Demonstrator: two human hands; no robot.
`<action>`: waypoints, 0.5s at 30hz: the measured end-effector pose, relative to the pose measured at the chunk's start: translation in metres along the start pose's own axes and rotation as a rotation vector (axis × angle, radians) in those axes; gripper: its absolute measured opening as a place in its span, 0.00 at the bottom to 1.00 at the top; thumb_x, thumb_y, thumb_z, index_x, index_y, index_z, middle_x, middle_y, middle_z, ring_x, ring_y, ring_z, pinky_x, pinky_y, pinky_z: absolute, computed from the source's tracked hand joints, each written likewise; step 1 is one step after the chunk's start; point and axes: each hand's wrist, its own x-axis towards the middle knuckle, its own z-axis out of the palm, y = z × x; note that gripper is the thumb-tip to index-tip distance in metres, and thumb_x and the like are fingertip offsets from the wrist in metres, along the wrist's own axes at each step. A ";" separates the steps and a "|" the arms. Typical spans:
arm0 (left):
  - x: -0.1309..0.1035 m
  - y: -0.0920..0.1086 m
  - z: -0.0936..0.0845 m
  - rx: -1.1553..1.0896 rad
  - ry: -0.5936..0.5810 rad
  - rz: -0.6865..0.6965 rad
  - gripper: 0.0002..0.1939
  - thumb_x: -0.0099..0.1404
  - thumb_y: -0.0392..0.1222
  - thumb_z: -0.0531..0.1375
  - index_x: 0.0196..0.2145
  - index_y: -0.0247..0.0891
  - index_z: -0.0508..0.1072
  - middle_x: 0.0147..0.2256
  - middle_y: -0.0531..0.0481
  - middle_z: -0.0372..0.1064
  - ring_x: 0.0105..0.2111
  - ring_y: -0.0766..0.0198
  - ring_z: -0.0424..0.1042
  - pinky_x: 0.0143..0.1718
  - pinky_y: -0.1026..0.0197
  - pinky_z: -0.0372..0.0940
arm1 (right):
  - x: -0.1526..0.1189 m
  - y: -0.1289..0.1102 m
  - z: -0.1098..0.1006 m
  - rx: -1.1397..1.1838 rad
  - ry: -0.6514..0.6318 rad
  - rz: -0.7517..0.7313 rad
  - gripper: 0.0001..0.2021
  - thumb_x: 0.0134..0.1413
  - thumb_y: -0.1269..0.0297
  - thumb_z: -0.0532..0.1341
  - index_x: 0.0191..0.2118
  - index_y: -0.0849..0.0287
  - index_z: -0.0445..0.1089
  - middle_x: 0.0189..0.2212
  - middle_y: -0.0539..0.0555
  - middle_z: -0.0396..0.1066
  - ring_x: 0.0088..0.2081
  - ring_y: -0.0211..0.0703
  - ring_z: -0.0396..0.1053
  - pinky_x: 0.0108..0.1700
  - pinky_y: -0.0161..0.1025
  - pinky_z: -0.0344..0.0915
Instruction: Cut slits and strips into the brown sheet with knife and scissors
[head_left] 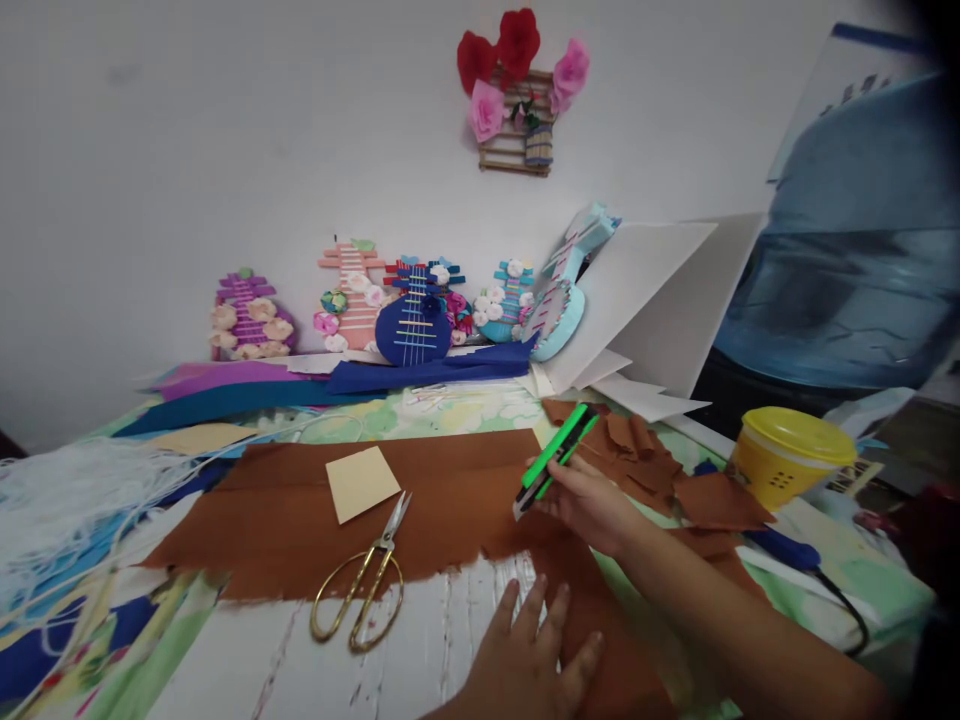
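My right hand (pixel 589 500) is closed around a green and black utility knife (pixel 559 455), held tilted above a large brown sheet (pixel 442 500), with its blade pointing down to the left. My left hand (pixel 529 650) lies with fingers spread at the bottom, over the edge of the brown sheet and a scored white board (pixel 412 620). Gold-handled scissors (pixel 367 580) rest with blades slightly apart on the brown sheet and board. Beside their tips is a small cream paper square (pixel 362 484).
A yellow tub (pixel 791 450), brown scraps (pixel 637 455) and a blue handle with a cord (pixel 784 548) are on the right. White string (pixel 90 500) is heaped at left. Decorated paper instruments (pixel 414 325) stand against the wall.
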 end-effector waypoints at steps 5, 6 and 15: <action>-0.008 0.001 -0.006 0.050 -0.015 0.016 0.17 0.65 0.43 0.46 0.52 0.47 0.59 0.51 0.37 0.56 0.48 0.45 0.58 0.42 0.42 0.58 | 0.019 0.019 0.002 -0.010 -0.007 0.025 0.08 0.42 0.65 0.62 0.31 0.56 0.62 0.33 0.49 0.70 0.33 0.38 0.68 0.39 0.41 0.62; -0.009 0.001 -0.007 0.052 -0.012 0.012 0.17 0.65 0.44 0.46 0.51 0.47 0.59 0.50 0.37 0.56 0.48 0.44 0.58 0.41 0.41 0.58 | 0.021 0.022 0.002 -0.005 -0.002 0.021 0.08 0.42 0.65 0.62 0.31 0.56 0.62 0.33 0.48 0.69 0.33 0.38 0.68 0.40 0.41 0.62; -0.005 0.003 0.001 0.104 0.128 -0.023 0.12 0.64 0.46 0.48 0.45 0.52 0.65 0.47 0.43 0.62 0.43 0.46 0.64 0.37 0.41 0.59 | 0.015 0.003 -0.008 -0.047 0.040 -0.090 0.11 0.40 0.64 0.63 0.33 0.58 0.64 0.33 0.49 0.69 0.30 0.35 0.67 0.31 0.33 0.61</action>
